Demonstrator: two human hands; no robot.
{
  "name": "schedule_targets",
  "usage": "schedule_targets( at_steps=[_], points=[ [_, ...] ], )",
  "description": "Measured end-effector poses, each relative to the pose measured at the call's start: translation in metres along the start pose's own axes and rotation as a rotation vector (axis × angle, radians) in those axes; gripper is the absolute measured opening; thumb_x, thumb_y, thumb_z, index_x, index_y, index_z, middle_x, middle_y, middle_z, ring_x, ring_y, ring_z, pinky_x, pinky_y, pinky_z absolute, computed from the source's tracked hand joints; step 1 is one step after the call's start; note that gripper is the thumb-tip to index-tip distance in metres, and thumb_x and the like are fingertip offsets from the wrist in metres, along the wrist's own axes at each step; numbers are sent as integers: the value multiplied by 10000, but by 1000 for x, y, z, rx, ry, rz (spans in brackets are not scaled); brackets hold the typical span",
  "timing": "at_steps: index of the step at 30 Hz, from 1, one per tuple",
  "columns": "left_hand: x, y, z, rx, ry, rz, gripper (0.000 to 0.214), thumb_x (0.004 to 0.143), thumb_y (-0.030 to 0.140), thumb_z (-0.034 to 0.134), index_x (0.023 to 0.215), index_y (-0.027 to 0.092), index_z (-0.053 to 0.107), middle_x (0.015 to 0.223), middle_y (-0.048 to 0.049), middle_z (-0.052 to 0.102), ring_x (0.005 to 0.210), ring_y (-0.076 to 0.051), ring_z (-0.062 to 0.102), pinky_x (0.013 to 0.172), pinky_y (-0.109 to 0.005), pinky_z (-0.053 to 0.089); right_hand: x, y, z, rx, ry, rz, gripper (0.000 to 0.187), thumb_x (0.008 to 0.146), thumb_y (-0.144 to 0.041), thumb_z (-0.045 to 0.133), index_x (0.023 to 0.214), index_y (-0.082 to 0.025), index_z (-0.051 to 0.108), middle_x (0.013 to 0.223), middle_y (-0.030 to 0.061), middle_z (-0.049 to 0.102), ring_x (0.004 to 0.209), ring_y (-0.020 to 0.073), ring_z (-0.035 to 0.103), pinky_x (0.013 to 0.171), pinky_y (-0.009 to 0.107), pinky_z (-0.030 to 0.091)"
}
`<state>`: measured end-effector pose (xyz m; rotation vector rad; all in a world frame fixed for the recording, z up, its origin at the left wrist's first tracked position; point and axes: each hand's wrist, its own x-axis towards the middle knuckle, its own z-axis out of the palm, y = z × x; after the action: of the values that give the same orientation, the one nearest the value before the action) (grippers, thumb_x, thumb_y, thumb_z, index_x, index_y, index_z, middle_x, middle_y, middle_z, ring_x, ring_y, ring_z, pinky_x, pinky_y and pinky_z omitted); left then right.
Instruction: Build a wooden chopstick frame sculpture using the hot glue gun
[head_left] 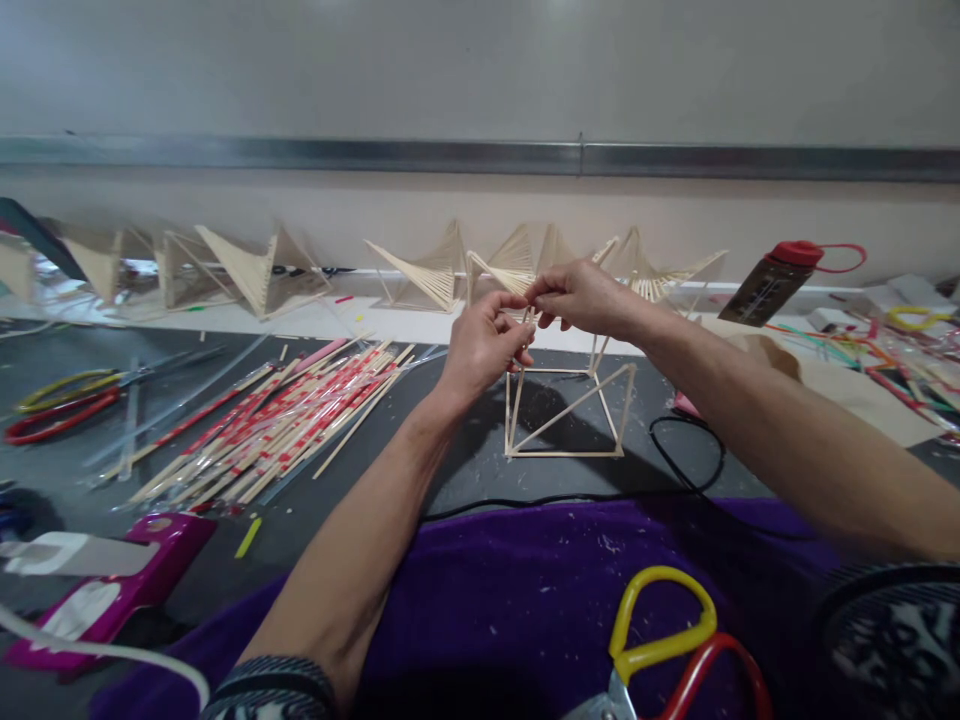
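A small cube-like frame of thin wooden sticks [568, 412] stands on the dark table [480, 470] in front of me. My left hand [484, 343] and my right hand [581, 298] meet just above its top left corner. Both hands have fingers pinched together on a thin stick at the top of the frame. The exact stick between the fingertips is mostly hidden by the fingers.
A pile of wrapped and loose sticks [277, 425] lies left. Finished stick models [427, 270] line the back ledge. Scissors [667, 640] rest on purple cloth [525, 600] near me. A black cable [686, 450], a magenta tool [112, 585], a bottle [780, 275].
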<state>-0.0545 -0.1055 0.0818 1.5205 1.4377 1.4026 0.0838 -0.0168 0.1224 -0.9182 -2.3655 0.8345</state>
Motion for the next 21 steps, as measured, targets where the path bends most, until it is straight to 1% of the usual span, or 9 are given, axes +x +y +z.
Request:
schedule_targets(
  at_steps=[4, 9, 13, 21],
  points=[
    [5, -5, 1, -18, 12, -14, 315, 762, 152, 607, 1069, 148, 536, 655, 30, 638, 481, -103, 638, 406, -153, 455, 1, -1, 2, 89, 15, 53, 179, 796, -33, 534, 816, -129, 684, 762, 46, 697, 644, 111, 657, 459, 166, 432],
    [8, -8, 2, -14, 15, -36, 328, 761, 138, 603, 1077, 150, 514, 646, 33, 630, 471, -99, 632, 401, -146, 438, 4, 4, 4, 144, 16, 44, 161, 807, -37, 543, 811, -131, 673, 727, 33, 677, 644, 107, 657, 452, 155, 428],
    [11, -11, 1, 5, 20, -38, 346, 782, 160, 608, 1115, 144, 514, 669, 19, 641, 475, -99, 632, 407, -154, 451, 2, 5, 5, 144, 24, 31, 172, 812, -33, 527, 811, -125, 672, 759, 43, 687, 645, 103, 659, 449, 152, 427],
    [11, -13, 0, -2, -12, -28, 344, 790, 179, 612, 1125, 110, 590, 691, -13, 662, 509, -103, 650, 427, -156, 469, -3, 4, 3, 121, 5, 22, 172, 832, -69, 529, 856, -128, 688, 826, 64, 710, 673, 114, 665, 464, 171, 432]
  ],
)
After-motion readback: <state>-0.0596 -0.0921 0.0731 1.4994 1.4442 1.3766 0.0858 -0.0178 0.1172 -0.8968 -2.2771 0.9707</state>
